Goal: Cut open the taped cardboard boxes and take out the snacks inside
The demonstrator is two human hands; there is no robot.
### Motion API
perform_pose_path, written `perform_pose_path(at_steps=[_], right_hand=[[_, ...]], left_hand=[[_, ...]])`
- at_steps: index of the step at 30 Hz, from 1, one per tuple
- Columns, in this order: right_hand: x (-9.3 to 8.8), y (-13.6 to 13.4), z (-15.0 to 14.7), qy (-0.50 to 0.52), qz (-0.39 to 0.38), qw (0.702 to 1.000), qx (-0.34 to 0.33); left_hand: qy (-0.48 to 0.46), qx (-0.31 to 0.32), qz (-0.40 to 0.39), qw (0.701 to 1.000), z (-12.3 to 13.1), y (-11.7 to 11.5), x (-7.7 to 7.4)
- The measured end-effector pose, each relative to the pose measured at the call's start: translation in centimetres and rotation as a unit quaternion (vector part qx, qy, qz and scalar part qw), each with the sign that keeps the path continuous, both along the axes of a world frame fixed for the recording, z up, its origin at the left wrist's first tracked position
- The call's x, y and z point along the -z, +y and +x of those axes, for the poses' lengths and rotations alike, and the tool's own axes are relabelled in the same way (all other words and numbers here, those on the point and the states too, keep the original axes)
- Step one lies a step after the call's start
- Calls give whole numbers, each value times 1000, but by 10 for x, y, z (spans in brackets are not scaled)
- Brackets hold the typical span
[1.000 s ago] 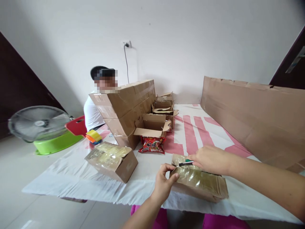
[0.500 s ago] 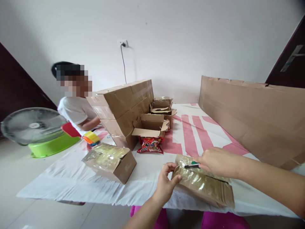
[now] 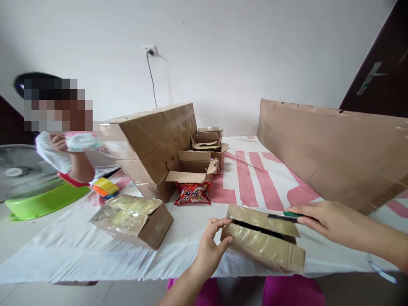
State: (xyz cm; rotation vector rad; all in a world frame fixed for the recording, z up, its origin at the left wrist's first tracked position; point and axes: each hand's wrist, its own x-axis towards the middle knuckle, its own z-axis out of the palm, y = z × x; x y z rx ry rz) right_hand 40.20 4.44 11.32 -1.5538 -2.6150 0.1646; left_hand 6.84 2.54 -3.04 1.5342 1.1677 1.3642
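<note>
A small cardboard box (image 3: 264,246) with clear tape on its top lies at the front of the table. A dark gap runs along its top seam, between the two flaps. My left hand (image 3: 212,242) grips the left end of this box between thumb and fingers. Just above the box's right side, my right hand (image 3: 321,219) is closed around a box cutter (image 3: 291,216) with a green part. The cutter's blade end points left, apart from the box. To the left sits another taped cardboard box (image 3: 134,221).
Open cardboard boxes (image 3: 191,165) line a stack of large cartons (image 3: 156,140); a red noodle packet (image 3: 193,193) leans in front. A cardboard panel (image 3: 325,148) stands right. At left are rolls of coloured tape (image 3: 105,187), a fan (image 3: 19,174) and another person (image 3: 76,165).
My right hand has drawn the cutter right, off the box, and the top seam now gapes. My left hand stays on the box. The other person has raised a hand holding something pale.
</note>
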Motion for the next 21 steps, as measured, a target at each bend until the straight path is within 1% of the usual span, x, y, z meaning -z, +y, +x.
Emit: perform_pose_path(at_steps=[2,4,5,7,9,10,11,12,13,14,15,16,17,19,20,21], right_hand=[[16,1,18,60,-7,996,68],[41,4,34,102,9,984,143],[58,7,41,107,19,980,167],[99,10,49,96,38,977,186],[142,10,51,66,7,982,176],[161,10,50,54,-7,985,166],[176,8,48,45,-20,987,154],[188,7,45,41,-27,989,143],[194,5,43,41,-31,990,130],[196,4,40,43,-32,992,118],[194,3,37,46,-32,993,106],[187,2,33,55,-20,994,96],[177,0,29,77,9,993,87],[152,-6,16,153,111,980,62],[138,-11,7,201,173,963,41],[125,-17,-2,237,215,947,8]], left_hand=[[26,19,73,997,-4,-10,-3],[99,86,146,981,-7,-20,-7],[147,121,181,965,-8,-24,-9],[242,164,236,927,-9,-30,-11],[310,171,264,897,-8,-34,-11],[331,168,270,888,-8,-34,-10],[345,163,270,884,-7,-35,-9],[347,153,272,884,-7,-34,-8],[342,142,275,887,-6,-34,-8],[332,128,280,892,-6,-32,-8],[320,116,285,896,-6,-30,-9],[310,107,289,899,-6,-27,-11],[304,102,291,901,-5,-23,-14],[313,108,285,899,-3,-12,-24],[329,125,277,894,0,-7,-30],[350,154,266,885,3,-1,-35]])
